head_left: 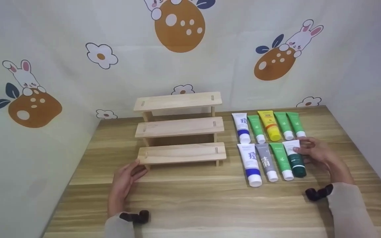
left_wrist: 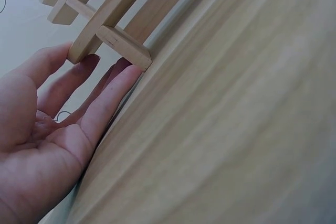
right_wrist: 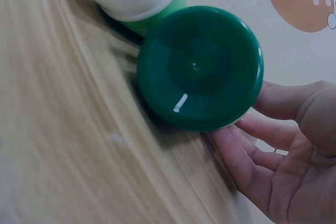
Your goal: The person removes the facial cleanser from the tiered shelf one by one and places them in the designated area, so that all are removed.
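A three-step wooden display rack (head_left: 180,153) stands left of middle. At the front left corner of its lowest step, my left hand (head_left: 122,183) pinches the board's end, thumb and forefinger on either side of the edge (left_wrist: 84,45); the other fingers are by the leg. My right hand (head_left: 324,157) grips a white and dark green squeeze tube (head_left: 297,162) at the right end of the front row, thumb on top and fingers along its far side. In the right wrist view its round green cap (right_wrist: 199,66) faces the camera. The tube's underside is hidden.
Beside it in the front row lie a green tube (head_left: 280,160), a grey tube (head_left: 266,162) and a white-and-blue tube (head_left: 250,162). Behind is a second row with a yellow tube (head_left: 270,124) among several others. A patterned cloth (head_left: 131,26) hangs behind the wooden table (head_left: 190,201).
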Action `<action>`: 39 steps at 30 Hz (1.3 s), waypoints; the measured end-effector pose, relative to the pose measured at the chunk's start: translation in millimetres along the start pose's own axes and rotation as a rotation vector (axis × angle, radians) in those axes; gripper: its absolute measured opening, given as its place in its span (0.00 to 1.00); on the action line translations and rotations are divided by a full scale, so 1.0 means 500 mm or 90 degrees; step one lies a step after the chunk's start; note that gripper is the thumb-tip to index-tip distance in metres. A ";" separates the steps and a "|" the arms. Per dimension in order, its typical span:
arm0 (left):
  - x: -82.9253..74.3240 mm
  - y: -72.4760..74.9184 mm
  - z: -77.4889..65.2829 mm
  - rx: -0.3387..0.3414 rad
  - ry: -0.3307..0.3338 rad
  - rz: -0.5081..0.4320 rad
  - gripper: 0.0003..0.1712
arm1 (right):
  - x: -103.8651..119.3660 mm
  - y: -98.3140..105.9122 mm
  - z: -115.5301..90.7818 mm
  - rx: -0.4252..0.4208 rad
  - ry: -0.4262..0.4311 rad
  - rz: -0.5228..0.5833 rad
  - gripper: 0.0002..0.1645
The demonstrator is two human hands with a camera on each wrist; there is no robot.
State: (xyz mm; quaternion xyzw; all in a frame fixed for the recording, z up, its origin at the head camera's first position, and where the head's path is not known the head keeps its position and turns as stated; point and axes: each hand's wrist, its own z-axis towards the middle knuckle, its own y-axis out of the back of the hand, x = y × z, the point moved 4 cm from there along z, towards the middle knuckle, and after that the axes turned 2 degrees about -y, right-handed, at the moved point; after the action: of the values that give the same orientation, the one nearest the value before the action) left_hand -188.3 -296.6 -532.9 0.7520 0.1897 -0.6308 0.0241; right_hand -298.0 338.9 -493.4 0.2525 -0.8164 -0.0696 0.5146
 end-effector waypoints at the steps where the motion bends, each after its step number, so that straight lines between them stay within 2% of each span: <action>1: 0.000 0.000 0.000 -0.001 0.001 0.001 0.15 | 0.002 0.000 -0.001 -0.005 0.001 -0.008 0.57; 6: -0.002 -0.001 0.003 -0.002 -0.004 -0.004 0.11 | 0.009 0.000 -0.005 -0.036 0.010 -0.057 0.56; 11: -0.004 -0.002 0.004 0.008 -0.006 -0.002 0.13 | 0.008 -0.003 -0.009 -0.055 0.006 -0.105 0.54; 16: -0.005 0.010 -0.004 0.005 -0.004 0.001 0.14 | 0.020 -0.012 -0.005 -0.033 0.009 -0.095 0.51; 23: -0.006 0.027 -0.018 -0.006 -0.012 -0.018 0.08 | 0.030 -0.028 0.002 -0.008 0.005 -0.090 0.50; 31: -0.005 0.024 -0.018 -0.015 -0.015 -0.040 0.08 | 0.030 -0.021 0.000 0.004 -0.012 -0.069 0.50; 39: -0.002 0.008 -0.013 -0.003 -0.016 -0.027 0.08 | 0.024 -0.005 -0.013 -0.009 -0.030 -0.066 0.50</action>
State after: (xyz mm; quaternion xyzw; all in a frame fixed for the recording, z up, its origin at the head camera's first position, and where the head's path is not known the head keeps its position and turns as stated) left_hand -181.3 -299.0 -531.3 0.7398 0.2067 -0.6401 0.0148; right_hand -295.3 331.7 -481.6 0.2893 -0.8135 -0.1076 0.4929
